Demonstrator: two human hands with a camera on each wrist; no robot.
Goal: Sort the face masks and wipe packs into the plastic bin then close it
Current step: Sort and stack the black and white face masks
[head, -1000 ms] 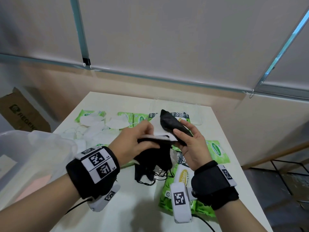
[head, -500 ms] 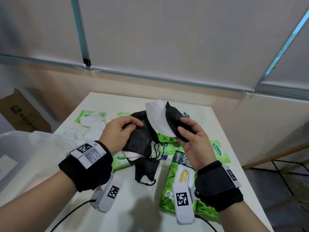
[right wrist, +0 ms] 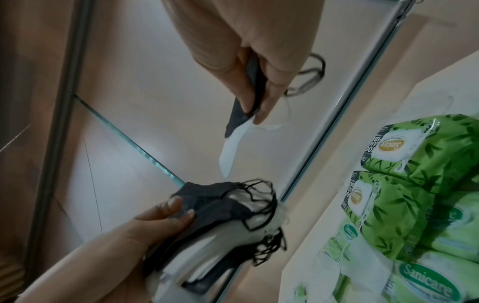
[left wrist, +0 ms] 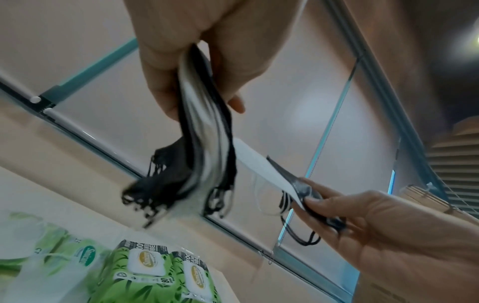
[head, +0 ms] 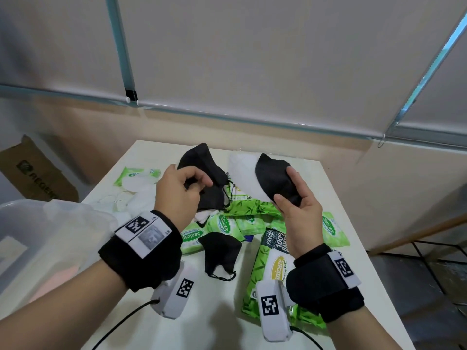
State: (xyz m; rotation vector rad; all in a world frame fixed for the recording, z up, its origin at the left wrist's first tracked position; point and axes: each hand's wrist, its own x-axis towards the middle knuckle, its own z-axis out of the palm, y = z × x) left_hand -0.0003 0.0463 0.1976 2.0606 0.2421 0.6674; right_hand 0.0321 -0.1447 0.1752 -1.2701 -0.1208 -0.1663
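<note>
Plastic bin (head: 38,223): translucent, far left of the left hand, at the table's left edge, partly out of frame. Can't tell what's in it.

Loose white masks (head: 136,188) lie on the table (head: 214,319) just beyond and left of the left hand, over a small green wipe pack (head: 126,174).

Left hand (head: 178,195): raised above the table, fingers curled, pinching a stack of masks (head: 204,178). Black outside; the left wrist view shows white layers sandwiched in the stack (left wrist: 207,127) and black ear loops hanging tangled below the fingers (left wrist: 160,82).

Between the hands, lower down: a single black mask (head: 219,251) lies flat on the table, loops toward the viewer, resting against small Sanicare wipe packs (head: 214,228).

Right hand (head: 299,210): also raised, apart from the left hand with a clear gap. Thumb and fingers clamp a black mask (head: 275,180) with a white mask (head: 242,173) behind it, both edge-on in the right wrist view (right wrist: 241,123). White one sticks out toward the left hand's stack; the two bundles do not touch.

Under the right wrist: large bamboo-print wipe pack (head: 270,274) on the table. Further right of that hand, another small Sanicare pack (head: 331,231) near the table's right edge.

Bin lid: can't tell.
</note>
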